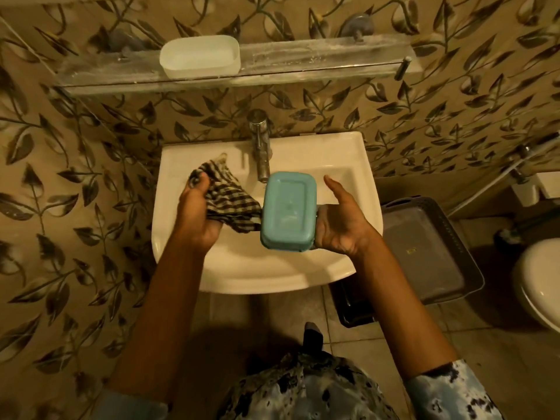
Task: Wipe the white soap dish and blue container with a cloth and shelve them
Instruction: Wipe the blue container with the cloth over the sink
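The white soap dish stands on the glass wall shelf above the sink, left of centre. My right hand holds the blue container over the sink, its flat underside turned toward me. A checked cloth is bunched in my left hand, and one corner of it reaches the container's left edge. Both hands are above the basin, side by side.
The white sink has a metal tap at the back centre, just behind the container. A dark plastic tray sits on the floor to the right, with a toilet beyond it. Leaf-patterned tiles cover the wall.
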Tool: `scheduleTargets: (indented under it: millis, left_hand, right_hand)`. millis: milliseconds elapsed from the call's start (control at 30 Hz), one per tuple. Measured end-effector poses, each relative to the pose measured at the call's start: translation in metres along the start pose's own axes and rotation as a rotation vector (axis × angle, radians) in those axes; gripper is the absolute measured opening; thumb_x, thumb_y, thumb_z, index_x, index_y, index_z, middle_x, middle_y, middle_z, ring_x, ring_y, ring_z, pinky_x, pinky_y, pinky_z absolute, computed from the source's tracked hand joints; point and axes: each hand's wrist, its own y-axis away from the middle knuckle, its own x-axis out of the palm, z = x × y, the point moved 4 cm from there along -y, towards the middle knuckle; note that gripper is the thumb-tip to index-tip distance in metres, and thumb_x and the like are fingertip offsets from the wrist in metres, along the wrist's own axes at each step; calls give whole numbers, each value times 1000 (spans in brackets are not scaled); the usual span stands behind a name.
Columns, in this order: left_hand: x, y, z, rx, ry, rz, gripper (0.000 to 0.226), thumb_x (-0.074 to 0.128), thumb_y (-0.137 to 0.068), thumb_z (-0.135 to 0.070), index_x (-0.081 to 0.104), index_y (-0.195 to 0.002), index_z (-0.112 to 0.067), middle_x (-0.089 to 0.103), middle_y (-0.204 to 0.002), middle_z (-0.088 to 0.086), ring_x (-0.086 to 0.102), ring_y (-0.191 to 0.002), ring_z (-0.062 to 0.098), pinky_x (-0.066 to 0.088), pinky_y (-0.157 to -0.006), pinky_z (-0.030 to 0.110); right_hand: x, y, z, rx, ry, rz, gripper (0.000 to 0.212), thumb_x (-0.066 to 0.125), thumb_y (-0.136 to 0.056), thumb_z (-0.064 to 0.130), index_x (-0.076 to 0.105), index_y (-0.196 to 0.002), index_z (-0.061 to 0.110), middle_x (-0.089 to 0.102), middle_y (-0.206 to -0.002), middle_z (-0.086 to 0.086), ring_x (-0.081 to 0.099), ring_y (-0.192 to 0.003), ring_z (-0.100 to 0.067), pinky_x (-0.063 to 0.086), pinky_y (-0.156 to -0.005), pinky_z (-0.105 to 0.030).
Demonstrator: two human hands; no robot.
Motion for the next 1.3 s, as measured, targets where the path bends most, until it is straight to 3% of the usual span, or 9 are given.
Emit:
scheduleTargets:
  millis: [167, 267, 367, 467, 600, 767, 1033, 1200, 1300]
  left_hand:
    - [15, 19, -21, 181, -17, 118, 33, 40, -91, -8, 52, -121, -6, 63, -105, 10, 63, -96, 23, 54, -83, 39]
    - [51, 37, -26, 510, -494, 257, 39, 42, -87, 3, 54, -116, -21, 62, -112, 2, 61, -101, 17, 54, -80, 33]
    - [83, 51, -1, 739, -1012, 453, 47, 45, -85, 2, 55, -125, -19, 58, -125, 3, 55, -115, 14, 46, -101, 35]
    - [83, 69, 28, 838, -1271, 378, 54, 43, -79, -2, 58, -126, -24, 54, -126, 4, 40, -112, 10, 28, -99, 15]
    - [58, 94, 59, 950, -1314, 375, 58, 52, -72, 12, 63, -117, -24, 57, -119, 4, 40, -117, 17, 25, -102, 12]
    - [65, 84, 53, 1023, -1196, 401, 47, 48, -79, 6, 64, -117, -18, 49, -120, 4, 48, -116, 21, 45, -101, 32]
    - [107, 45, 14, 928, -1202, 334, 55, 47, -75, 12, 67, -113, -22, 58, -112, 6, 54, -104, 16, 42, -92, 15]
    - [68, 92, 72, 979, -1284, 387, 46, 50, -75, 6, 70, -108, -20, 61, -114, 6, 45, -113, 20, 42, -97, 38]
    - [79, 102, 78, 1046, -1298, 378, 44, 45, -75, -1, 71, -106, -16, 63, -111, 10, 43, -112, 22, 42, -94, 42]
  right_hand:
    - [0, 0, -1, -236, 8, 75, 43, 47, -95, 32, 55, -131, 11, 57, -134, -15, 55, -124, -29, 49, -99, -42]
    - [5, -1, -1, -361, 41, 92, 42, 48, -90, 32, 57, -127, 12, 66, -122, -12, 64, -112, -25, 56, -89, -39]
    - [9, -4, 1, -462, 36, 71, 53, 57, -85, 34, 51, -132, 10, 67, -117, -12, 66, -105, -26, 58, -80, -39]
    - [5, -3, 6, -555, 4, 32, 85, 77, -70, 42, 44, -139, 7, 58, -128, -19, 62, -110, -30, 57, -84, -42]
    - [-6, 1, 7, -573, -52, 22, 92, 77, -69, 49, 39, -143, 9, 48, -141, -23, 51, -127, -38, 50, -97, -50]
    - [-6, 2, 7, -591, 10, 53, 73, 58, -83, 46, 38, -143, 10, 48, -142, -22, 52, -125, -37, 47, -100, -51]
    - [0, -1, -3, -592, -23, 25, 98, 84, -59, 50, 45, -140, 11, 55, -133, -19, 61, -112, -31, 54, -87, -45]
    - [-14, -3, -5, -562, -63, 16, 95, 77, -68, 53, 38, -143, 8, 45, -143, -25, 51, -126, -39, 48, -99, -50]
    - [-20, -3, -13, -535, -38, -12, 73, 63, -82, 47, 42, -140, 7, 53, -136, -22, 52, -125, -37, 44, -105, -49]
